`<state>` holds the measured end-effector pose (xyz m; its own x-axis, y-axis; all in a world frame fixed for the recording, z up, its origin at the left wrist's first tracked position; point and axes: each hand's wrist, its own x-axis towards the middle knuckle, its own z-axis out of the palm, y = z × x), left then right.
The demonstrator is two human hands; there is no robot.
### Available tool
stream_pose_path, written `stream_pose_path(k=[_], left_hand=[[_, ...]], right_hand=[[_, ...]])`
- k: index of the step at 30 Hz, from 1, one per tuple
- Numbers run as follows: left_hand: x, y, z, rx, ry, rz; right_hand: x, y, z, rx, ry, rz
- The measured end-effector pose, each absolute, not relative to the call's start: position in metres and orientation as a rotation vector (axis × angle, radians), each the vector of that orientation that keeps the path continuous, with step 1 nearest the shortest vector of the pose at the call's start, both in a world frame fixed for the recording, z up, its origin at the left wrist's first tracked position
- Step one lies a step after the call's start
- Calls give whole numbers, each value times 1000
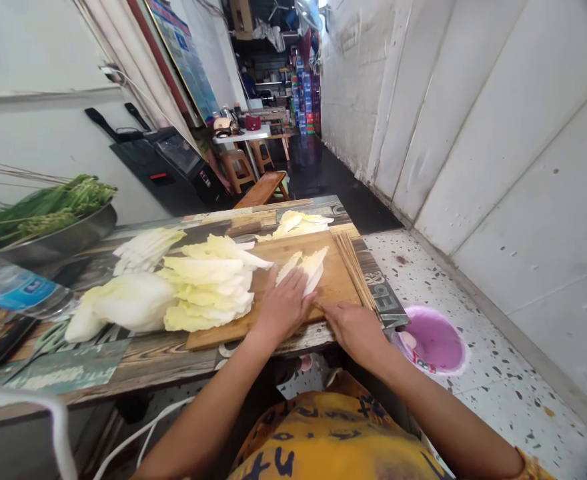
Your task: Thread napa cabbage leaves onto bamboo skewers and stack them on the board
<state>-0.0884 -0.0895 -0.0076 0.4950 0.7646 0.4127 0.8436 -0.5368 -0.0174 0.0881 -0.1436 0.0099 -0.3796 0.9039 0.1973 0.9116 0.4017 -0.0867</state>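
Note:
My left hand [286, 303] lies flat, fingers stretched, over pale napa cabbage leaves [315, 267] on the wooden cutting board [268, 250]. Close beside it, at the board's near edge, my right hand [353, 330] is closed with its fingertips toward the leaves; whatever it pinches is too small to make out. Bamboo skewers [352, 267] lie in a bundle along the board's right side. A stack of yellow-white cabbage leaves [211, 283] covers the board's left part, next to a cabbage piece [133, 303]. Further leaves [298, 225] lie beyond the board.
A knife handle [244, 229] shows behind the board. On the left are more cut cabbage [146, 250], a water bottle [21, 287], green scissors [52, 337] and a metal bowl [63, 237] of skewered greens. A pink bucket [436, 340] stands on the floor at right.

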Motion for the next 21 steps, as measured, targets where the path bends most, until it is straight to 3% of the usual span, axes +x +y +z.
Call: stream_pose_path(k=[10, 21], left_hand=[[-91, -85, -25, -2570, -1541, -605], [-88, -88, -20, -2534, -1564, -627]], right_hand=[[74, -53, 23, -1617, -2226, 433], [68, -7, 27, -1665, -1620, 1356]])
